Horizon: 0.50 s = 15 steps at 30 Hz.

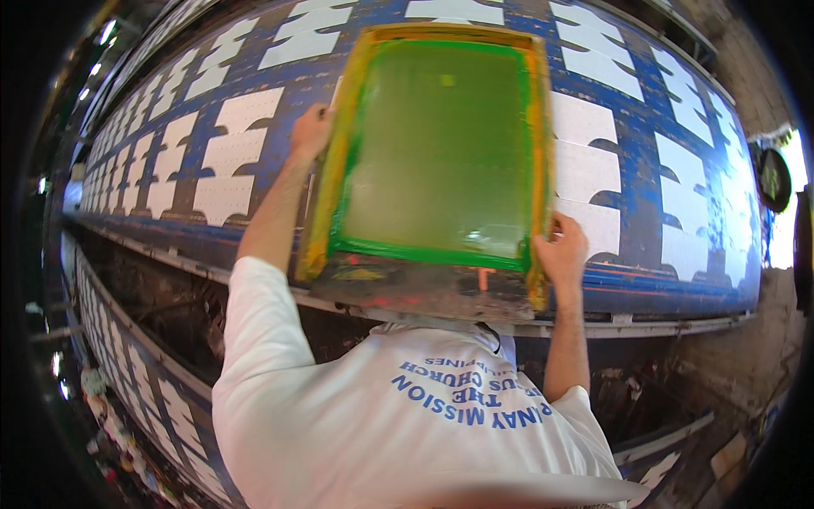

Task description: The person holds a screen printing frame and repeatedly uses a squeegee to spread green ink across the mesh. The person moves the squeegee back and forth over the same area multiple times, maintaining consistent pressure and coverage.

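Note:
A large screen printing frame [437, 153] with green mesh and paint-stained yellow-orange sides is in front of me, over the table. My left hand [313, 130] is closed at its left side, towards the far half. Lower down on the right side, my right hand [561, 250] grips the edge with bent fingers. The frame's near end is a dark, stained strip close to the table's front edge. Whether the frame lies flat or is slightly lifted, I cannot tell. White cut fabric pieces [587, 161] lie to its right, and part of one is hidden under it.
The long blue table [280, 161] carries rows of white cut pieces [237, 153], left and right. A metal rail [661, 325] runs along its front edge. Behind me at lower left stands another table with white pieces [136, 373]. A dark round object [773, 180] hangs at far right.

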Tool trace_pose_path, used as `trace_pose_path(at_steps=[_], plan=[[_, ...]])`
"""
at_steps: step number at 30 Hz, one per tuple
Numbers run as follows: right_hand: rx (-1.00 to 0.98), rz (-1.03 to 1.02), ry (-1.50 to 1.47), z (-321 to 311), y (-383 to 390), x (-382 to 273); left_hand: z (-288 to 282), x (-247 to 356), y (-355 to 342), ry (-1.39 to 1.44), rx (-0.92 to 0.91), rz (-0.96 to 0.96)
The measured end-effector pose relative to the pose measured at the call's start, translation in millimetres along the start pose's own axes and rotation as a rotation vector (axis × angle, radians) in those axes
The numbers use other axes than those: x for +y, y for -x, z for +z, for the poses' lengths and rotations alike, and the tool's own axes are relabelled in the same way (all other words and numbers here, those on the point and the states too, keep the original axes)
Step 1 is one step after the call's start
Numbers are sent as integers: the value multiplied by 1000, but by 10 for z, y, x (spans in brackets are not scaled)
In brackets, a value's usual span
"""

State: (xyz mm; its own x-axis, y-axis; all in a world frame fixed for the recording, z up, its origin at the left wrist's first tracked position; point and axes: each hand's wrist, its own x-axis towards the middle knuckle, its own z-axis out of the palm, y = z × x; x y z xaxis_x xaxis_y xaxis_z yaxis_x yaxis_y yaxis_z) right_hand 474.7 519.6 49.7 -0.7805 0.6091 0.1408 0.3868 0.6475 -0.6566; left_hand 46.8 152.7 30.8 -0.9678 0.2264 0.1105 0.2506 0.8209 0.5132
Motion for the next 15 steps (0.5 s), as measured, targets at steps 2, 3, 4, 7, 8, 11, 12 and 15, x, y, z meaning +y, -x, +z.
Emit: trace_pose_path(at_steps=[2,3,4,7,8,11,12,15], plan=[[15,91,-55,-315,-90,448,230,522,159,10,-42,-33],[26,98,-42,-472,-129,656,365,771,274,27,-44,-37],[18,82,-51,-619,-175,844,487,1009,365,54,-37,-27],[-20,133,-88,-1072,-209,1354,838,1562,652,107,-8,14],[-29,151,-80,-1177,-181,1481,927,1696,760,102,-3,21],[-17,158,-119,-1452,-215,1814,1165,2046,901,116,23,37],[-27,173,-135,-1526,-189,1899,1212,2126,968,113,23,31],[-60,184,-144,-1695,-149,2133,1333,2325,1138,76,26,6]])
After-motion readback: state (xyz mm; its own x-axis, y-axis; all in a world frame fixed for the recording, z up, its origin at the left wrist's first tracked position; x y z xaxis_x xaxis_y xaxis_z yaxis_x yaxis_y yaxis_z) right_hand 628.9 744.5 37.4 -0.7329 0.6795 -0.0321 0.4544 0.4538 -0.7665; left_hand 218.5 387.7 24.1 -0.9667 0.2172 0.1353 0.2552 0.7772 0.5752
